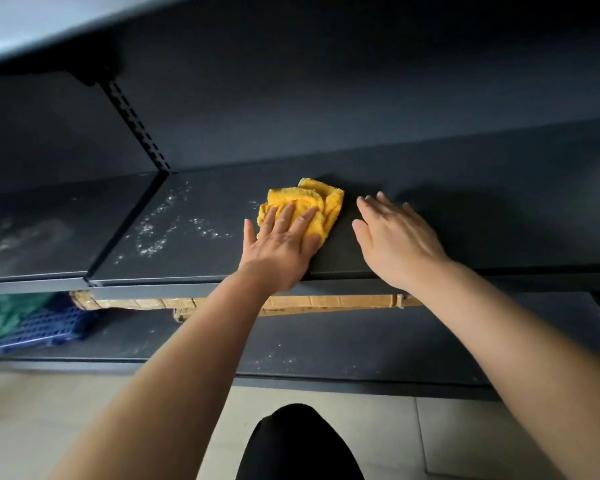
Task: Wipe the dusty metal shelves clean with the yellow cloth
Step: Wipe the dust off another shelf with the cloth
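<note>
A person's left hand presses a crumpled yellow cloth flat-fingered onto the middle of a dark metal shelf, w/ white dust specks just left of it. The right hand rests beside the cloth, fingers straight, holding nothing. Below: cardboard and a blue crate.

The floor was laid in pale, glossy tiles with thin grout lines. Dark metal shelving filled the view, with a matt back panel and a slotted upright at the left where two bays met. The grey underside of an upper shelf caught the light at top left, while the recesses stayed dim. On the lower shelf sat brown cardboard, and further left a blue plastic crate with bunched green fabric.
</note>
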`<action>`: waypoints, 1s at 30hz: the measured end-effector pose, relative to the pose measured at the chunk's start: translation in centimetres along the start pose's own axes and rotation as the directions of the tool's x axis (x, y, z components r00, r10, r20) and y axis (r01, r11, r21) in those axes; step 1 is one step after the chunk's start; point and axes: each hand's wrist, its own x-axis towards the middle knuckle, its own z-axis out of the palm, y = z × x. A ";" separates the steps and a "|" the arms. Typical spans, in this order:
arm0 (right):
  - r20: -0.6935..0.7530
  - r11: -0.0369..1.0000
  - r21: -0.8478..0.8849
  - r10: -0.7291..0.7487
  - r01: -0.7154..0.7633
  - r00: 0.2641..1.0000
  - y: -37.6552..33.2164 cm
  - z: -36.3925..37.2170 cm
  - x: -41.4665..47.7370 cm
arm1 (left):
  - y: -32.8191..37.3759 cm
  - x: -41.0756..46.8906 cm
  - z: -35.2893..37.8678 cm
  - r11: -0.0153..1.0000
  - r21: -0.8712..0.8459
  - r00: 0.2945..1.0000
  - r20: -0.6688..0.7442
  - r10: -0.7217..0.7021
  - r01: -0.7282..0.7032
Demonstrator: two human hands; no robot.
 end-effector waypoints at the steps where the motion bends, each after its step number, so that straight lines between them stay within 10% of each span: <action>1: 0.004 1.000 0.001 -0.005 0.005 1.000 -0.7 0.3 0.3 | -1.1 0.0 -0.1 1.000 -0.004 1.000 -0.003 -0.023 0.023; 14: -0.047 0.999 -0.035 -0.015 0.014 0.999 -1.9 2.4 0.3 | -8.8 -0.1 -2.4 0.934 0.136 0.926 -0.242 -0.291 0.329; 20: -0.078 0.998 -0.030 -0.049 0.047 0.996 -2.0 2.2 0.1 | -4.9 -1.1 -3.8 0.935 -0.227 0.897 -0.291 -0.333 0.274; 27: -0.024 0.999 -0.036 -0.034 0.033 0.999 -2.2 2.1 0.4 | -3.4 -1.6 -7.1 0.202 -0.945 0.928 0.183 -0.324 0.257; 28: -0.017 0.999 -0.038 -0.035 0.034 0.999 -2.2 2.1 0.5 | -3.7 -1.3 -7.4 0.235 -0.931 0.924 0.196 -0.328 0.280; 30: -0.013 0.999 -0.039 -0.035 0.035 0.999 -2.1 2.2 0.5 | -4.7 -0.3 -7.2 0.650 -0.684 0.908 0.042 -0.417 0.330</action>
